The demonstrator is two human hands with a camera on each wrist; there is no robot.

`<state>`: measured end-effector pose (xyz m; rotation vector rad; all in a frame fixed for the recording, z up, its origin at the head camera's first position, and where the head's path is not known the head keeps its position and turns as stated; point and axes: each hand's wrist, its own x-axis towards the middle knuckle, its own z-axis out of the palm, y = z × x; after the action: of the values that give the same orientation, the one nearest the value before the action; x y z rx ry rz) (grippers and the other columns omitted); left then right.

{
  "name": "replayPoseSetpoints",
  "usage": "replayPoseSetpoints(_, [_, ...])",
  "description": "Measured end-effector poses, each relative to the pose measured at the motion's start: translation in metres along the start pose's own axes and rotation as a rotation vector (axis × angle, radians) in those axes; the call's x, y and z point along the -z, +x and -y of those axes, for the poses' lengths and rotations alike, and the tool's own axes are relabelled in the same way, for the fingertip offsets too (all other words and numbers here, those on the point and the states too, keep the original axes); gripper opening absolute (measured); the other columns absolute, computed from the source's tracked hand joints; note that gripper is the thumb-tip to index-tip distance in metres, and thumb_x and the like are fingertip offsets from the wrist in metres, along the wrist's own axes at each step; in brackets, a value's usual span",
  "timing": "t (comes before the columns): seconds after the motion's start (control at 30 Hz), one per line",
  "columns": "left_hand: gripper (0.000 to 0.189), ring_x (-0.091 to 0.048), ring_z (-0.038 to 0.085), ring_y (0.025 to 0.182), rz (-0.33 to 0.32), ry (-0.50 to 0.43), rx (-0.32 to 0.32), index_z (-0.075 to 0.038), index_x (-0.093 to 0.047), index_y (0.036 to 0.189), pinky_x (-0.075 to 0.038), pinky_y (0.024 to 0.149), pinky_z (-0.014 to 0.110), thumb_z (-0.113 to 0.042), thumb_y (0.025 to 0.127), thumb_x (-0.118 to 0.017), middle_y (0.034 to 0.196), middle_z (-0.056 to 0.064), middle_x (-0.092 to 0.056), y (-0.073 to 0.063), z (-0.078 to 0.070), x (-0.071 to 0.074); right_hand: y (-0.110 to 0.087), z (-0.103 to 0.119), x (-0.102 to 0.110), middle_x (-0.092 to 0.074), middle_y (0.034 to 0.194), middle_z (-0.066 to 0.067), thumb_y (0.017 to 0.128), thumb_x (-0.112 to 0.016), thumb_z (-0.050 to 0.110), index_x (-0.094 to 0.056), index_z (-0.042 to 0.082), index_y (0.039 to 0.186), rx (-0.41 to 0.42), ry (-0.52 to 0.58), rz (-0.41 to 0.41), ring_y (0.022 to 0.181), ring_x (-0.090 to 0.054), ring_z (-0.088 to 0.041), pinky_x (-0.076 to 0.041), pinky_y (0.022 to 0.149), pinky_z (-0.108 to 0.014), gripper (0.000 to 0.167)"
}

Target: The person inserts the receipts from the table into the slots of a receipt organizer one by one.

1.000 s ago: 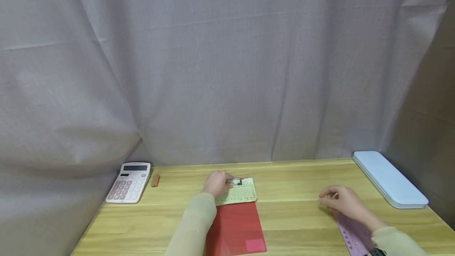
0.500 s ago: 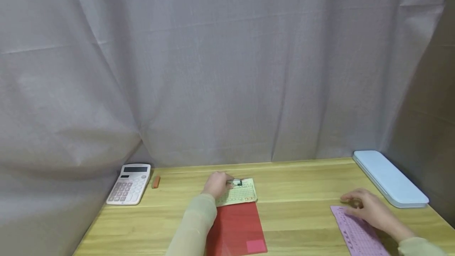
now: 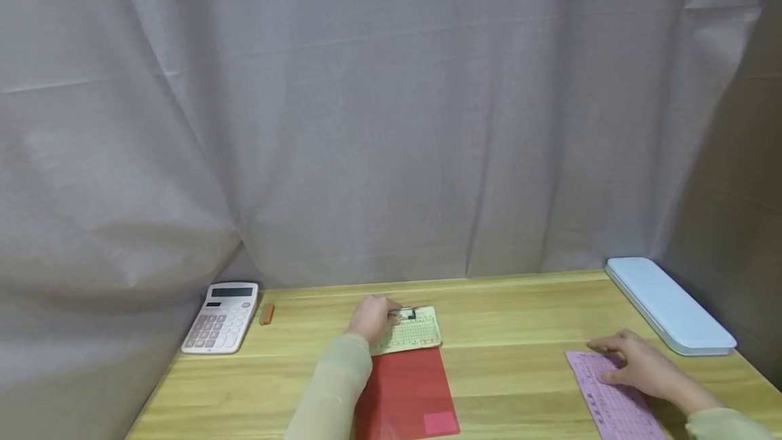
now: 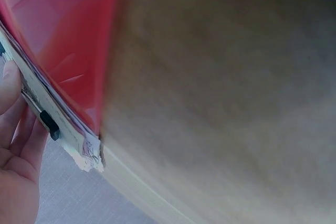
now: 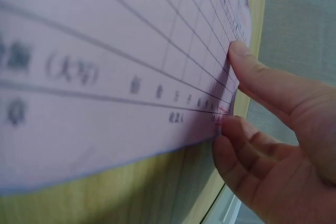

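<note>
My left hand (image 3: 371, 318) grips the upper end of a pale green printed form pad (image 3: 408, 335). Its thumb (image 4: 9, 85) lies against the pad, beside the wire handles of a black binder clip (image 4: 50, 124) at the top edge. A red translucent sheet (image 3: 408, 392) with a pink patch extends from under the pad. On the right, a lilac printed form (image 3: 617, 399) lies on the table. My right hand (image 3: 638, 364) is at its upper edge, with the thumb (image 5: 240, 49) touching the paper and the other fingers loosely bent beside the edge.
A white calculator (image 3: 222, 318) and a small orange-brown block (image 3: 267, 314) are at the left of the wooden table (image 3: 501, 358). A pale blue case (image 3: 668, 304) stands at the back right. A grey curtain (image 3: 379, 121) hangs behind the table's far edge.
My right hand has moved rightward, back over the lilac form, uncovering its upper edge; its bunched fingers have spread. The left hand has stayed on the pad.
</note>
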<state>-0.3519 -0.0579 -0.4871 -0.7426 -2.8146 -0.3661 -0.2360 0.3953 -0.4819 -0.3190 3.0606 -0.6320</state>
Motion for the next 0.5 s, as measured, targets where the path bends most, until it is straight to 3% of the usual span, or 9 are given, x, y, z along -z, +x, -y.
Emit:
replayPoseSetpoints(0.27, [0.021,-0.069,0.015,0.086,-0.003,0.002,0.0,-0.018,-0.076,0.099,-0.054,0.079,0.03,-0.023,0.078,-0.077,0.092,-0.003,-0.073,0.0,-0.0015,-0.0004,0.0,0.0031,-0.0053,-0.06,0.095,-0.006,0.064,-0.084,0.02,-0.068,0.012,0.09,0.035,-0.017,-0.084,0.089,-0.058,-0.027,-0.049,0.079,-0.051,0.032])
replayPoseSetpoints(0.5, [0.021,-0.068,0.015,0.086,0.009,0.002,0.009,-0.018,-0.076,0.1,-0.054,0.079,0.03,-0.023,0.079,-0.076,0.093,-0.003,-0.073,0.0006,-0.0004,-0.0007,0.0036,0.0036,-0.007,-0.058,0.082,0.002,0.064,-0.084,0.02,-0.059,0.012,0.089,0.016,0.008,-0.08,0.074,-0.05,-0.01,-0.046,0.065,-0.027,0.036])
